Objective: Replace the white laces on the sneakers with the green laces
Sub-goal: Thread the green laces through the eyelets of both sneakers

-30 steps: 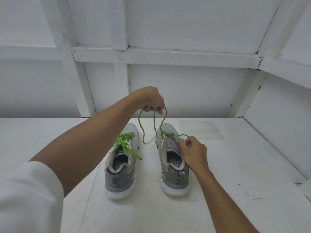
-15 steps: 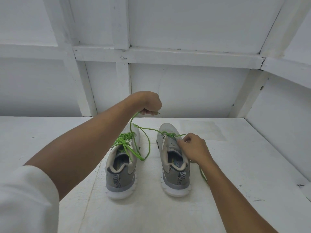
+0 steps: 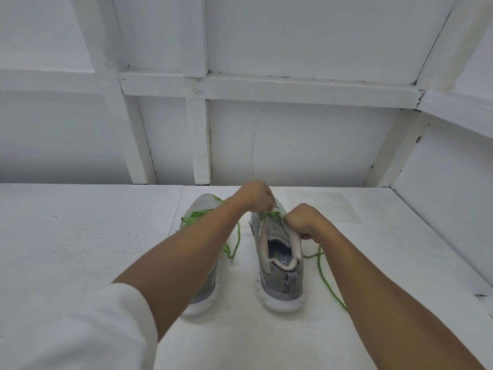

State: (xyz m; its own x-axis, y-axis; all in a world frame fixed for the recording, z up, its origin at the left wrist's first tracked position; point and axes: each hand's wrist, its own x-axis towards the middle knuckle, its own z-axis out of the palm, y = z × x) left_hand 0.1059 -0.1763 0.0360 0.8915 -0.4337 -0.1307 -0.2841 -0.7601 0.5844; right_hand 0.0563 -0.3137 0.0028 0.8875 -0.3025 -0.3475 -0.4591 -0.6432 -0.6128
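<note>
Pinches the thin green lace [image 3: 270,214] above the front eyelets of the grey mesh right sneaker [image 3: 280,279] with curled fingers of the left hand [image 3: 256,194], clamps fingers of the right hand [image 3: 300,220] on its padded upper, printed insole [image 3: 280,256] bare inside, laced left sneaker [image 3: 204,204] just beside on the rough white tabletop [image 3: 80,236].

A plain work corner, painted white all over; home or shop, I cannot tell. A white table [image 3: 80,236] lies flat in front. At 12 o'clock stands a board wall [image 3: 293,145] crossed by wooden bars [image 3: 266,88]. At 3 o'clock a side wall [image 3: 453,198] shuts it in.
</note>
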